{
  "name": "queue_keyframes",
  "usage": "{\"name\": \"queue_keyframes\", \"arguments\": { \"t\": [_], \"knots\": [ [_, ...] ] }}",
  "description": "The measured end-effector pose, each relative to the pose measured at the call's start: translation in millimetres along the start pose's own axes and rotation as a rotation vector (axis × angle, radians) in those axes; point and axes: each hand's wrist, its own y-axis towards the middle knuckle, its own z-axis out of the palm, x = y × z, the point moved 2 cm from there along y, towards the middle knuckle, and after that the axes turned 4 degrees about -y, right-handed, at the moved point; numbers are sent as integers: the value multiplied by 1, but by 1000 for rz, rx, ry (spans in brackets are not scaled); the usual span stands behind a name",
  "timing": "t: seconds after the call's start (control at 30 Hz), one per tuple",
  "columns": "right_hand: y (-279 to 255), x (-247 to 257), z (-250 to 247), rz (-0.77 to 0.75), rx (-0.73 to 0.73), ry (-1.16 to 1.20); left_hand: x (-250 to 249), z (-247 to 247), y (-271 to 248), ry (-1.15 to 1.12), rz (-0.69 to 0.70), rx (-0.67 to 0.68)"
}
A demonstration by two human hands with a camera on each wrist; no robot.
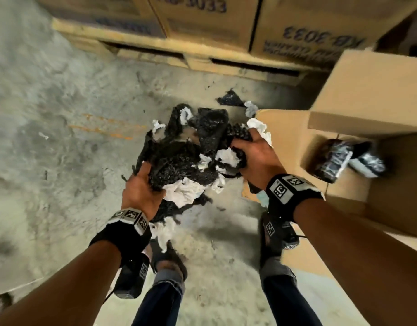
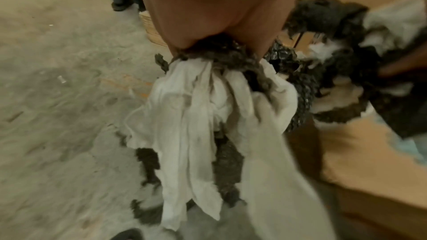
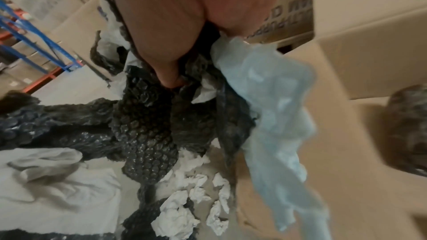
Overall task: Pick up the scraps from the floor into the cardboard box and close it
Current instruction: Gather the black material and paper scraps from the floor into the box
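Observation:
A big bundle of scraps [image 1: 186,158], black bubble wrap mixed with crumpled white paper, hangs above the concrete floor between both hands. My left hand [image 1: 141,187] grips its near left side, with white paper [image 2: 191,121] and black wrap trailing below the fingers. My right hand [image 1: 254,151] grips the right side, fingers curled into black bubble wrap [image 3: 143,127] and a pale blue piece [image 3: 272,101]. The open cardboard box [image 1: 348,194] stands at the right with its flaps up. Dark wrapped scraps [image 1: 336,161] lie inside it.
More scraps [image 1: 238,102] lie on the floor beyond the bundle, close to the box flap. A wooden pallet [image 1: 184,55] with stacked printed cartons stands at the far side. My feet [image 1: 167,262] are below the bundle. Blue and orange shelving [image 3: 41,46] stands in the distance.

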Motion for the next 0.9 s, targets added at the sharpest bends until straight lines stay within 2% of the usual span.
{"name": "queue_keyframes", "arguments": {
  "t": [0.23, 0.4, 0.57, 0.7, 0.8, 0.9],
  "knots": [
    [-55, -71, -78, 125, -5, 78, -114, 10, -36, -8, 194, -23],
    [-97, -162, -124, 264, -58, 67, -230, 71, -57, -87, 342, 81],
    [-126, -247, -143, 436, -117, 58, -320, 151, -72, -205, 443, 191],
    [-140, -304, -133, 534, -151, 58, -357, 229, -74, -383, 351, 320],
    [-143, -336, -116, 571, -88, 73, -356, 288, -64, -335, 274, 395],
    [-140, -354, -100, 581, -24, 107, -340, 322, -58, -257, 228, 421]
  ]
}}
